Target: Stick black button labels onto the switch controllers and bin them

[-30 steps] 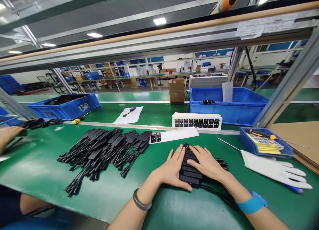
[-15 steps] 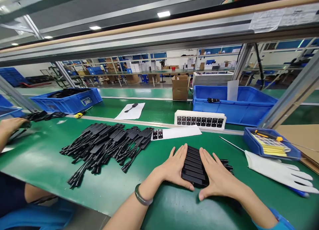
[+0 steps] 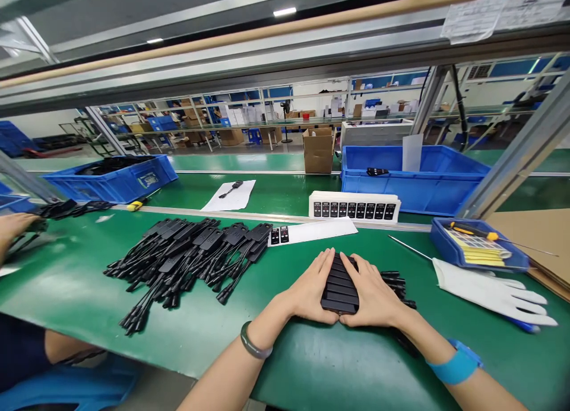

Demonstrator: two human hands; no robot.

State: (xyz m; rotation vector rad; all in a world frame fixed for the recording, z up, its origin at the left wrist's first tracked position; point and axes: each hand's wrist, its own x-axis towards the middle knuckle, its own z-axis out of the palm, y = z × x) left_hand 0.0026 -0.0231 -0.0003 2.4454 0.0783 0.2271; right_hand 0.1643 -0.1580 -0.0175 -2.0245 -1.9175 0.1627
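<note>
A row of black cable modules (image 3: 340, 285), flat-cased and packed edge to edge, lies on the green bench. My left hand (image 3: 310, 287) presses along its left side, with the thumb at the near end. On the opposite side my right hand (image 3: 373, 295) closes on the row, its thumb near the left one. Black cable ends (image 3: 395, 285) stick out to the right from behind my right hand. Further left lies a big heap of similar black modules with cables (image 3: 191, 256). A white label strip (image 3: 318, 231) with two black labels lies beyond my hands.
Behind stand a stack of label sheets (image 3: 354, 206) and a large blue bin (image 3: 414, 179). To the right are a white glove (image 3: 490, 289), a metal rod (image 3: 407, 246) and a small blue tray (image 3: 481, 244). Another person's hand (image 3: 15, 225) shows at the far left.
My hands have drawn closer together around the row of modules, squeezing it narrower. My right thumb has come in beside the left. The view has shifted slightly.
</note>
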